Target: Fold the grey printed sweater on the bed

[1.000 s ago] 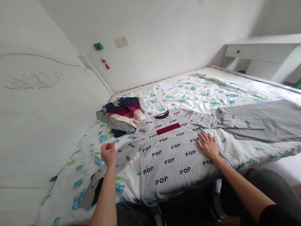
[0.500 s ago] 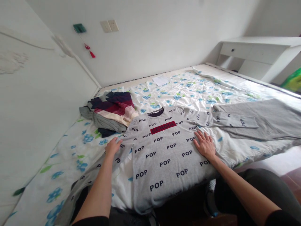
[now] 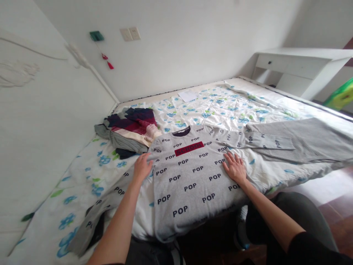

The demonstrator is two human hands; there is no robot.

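A grey long-sleeved sweater point(image 3: 179, 191) printed with "POP" and a red "SCHOOL" patch lies front up on the bed, its hem reaching the near edge. My left hand point(image 3: 142, 168) rests on the top of the left-side sleeve, near the shoulder, fingers extended. That sleeve trails down toward me past my forearm. On the sweater's right side my right hand point(image 3: 235, 168) lies flat with its fingers spread. The other sleeve stretches right, over a grey ribbed knit garment point(image 3: 300, 140).
A pile of clothes point(image 3: 129, 129) in grey, navy, maroon and cream sits beyond my left hand. The floral sheet point(image 3: 215, 110) covers the bed, with a white paper point(image 3: 188, 95) near the wall. A white desk point(image 3: 292, 66) stands at the far right.
My left hand has moved up along the sleeve toward the shoulder. The lower part of that sleeve now lies more spread out. My right hand stays flat on the sweater.
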